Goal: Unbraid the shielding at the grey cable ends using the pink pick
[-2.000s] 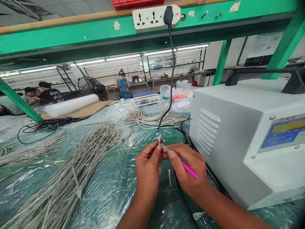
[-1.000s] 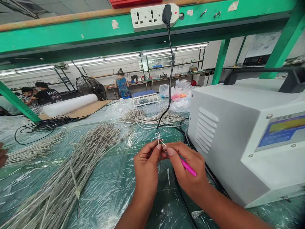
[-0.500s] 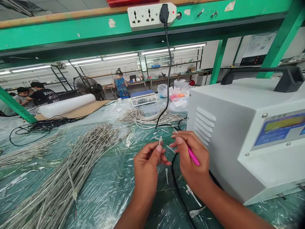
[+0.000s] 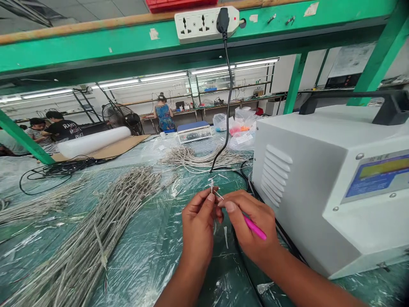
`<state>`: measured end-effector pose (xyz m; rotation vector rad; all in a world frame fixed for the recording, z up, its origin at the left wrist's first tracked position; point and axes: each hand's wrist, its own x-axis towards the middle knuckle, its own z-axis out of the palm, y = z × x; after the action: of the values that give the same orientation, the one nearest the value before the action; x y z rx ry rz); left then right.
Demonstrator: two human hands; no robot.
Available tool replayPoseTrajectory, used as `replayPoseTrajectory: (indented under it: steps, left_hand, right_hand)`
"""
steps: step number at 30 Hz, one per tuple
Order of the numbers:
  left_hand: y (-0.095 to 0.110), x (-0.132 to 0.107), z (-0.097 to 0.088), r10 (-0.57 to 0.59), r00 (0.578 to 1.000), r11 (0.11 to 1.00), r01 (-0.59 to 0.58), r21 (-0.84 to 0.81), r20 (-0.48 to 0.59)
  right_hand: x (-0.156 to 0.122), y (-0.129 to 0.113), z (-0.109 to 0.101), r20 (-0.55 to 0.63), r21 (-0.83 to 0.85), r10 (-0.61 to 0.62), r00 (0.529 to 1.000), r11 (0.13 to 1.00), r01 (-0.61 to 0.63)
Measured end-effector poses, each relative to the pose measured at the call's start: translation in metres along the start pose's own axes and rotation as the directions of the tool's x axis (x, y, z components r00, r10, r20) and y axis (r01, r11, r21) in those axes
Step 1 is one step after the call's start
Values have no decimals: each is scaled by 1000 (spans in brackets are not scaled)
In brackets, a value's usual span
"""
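Observation:
My left hand (image 4: pixel 198 224) is closed, pinching the pale, frayed end of a thin cable (image 4: pixel 211 186) upright between thumb and forefinger. In my right hand (image 4: pixel 255 224) is a slim tool with a pink handle (image 4: pixel 255 228); the fingers are wrapped round it. Its thin, light tip (image 4: pixel 218 195) reaches the left fingertips beside the cable end. Whether the tip touches the cable, I cannot tell. A large bundle of grey braided cables (image 4: pixel 111 217) lies to the left of my hands.
A grey machine with a display (image 4: pixel 300 179) stands close on the right. A black power cord (image 4: pixel 229 98) hangs from a socket strip (image 4: pixel 207 25). Further back are another cable bundle (image 4: pixel 194 156), a scale (image 4: pixel 194 132) and plastic bags (image 4: pixel 238 121). Scraps (image 4: pixel 226 236) lie on the plastic-covered table.
My right hand has moved left and down to my left hand, bringing the pink-handled tool's tip beside the cable end. The clear strip near its fingers no longer shows. The view shifted slightly.

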<state>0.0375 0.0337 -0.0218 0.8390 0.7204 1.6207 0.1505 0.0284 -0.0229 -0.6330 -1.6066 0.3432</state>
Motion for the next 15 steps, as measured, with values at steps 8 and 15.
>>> replayPoseTrajectory:
  steps: [8, 15]
  left_hand:
    - [-1, -1, 0, 24, 1000, 999, -23, 47, -14]
    - [-1, 0, -1, 26, 1000, 998, -26, 49, -1]
  right_hand:
    - [2, 0, 0, -1, 6, 21, 1000, 1000, -21]
    - [2, -2, 0, 7, 36, 32, 999, 999, -32]
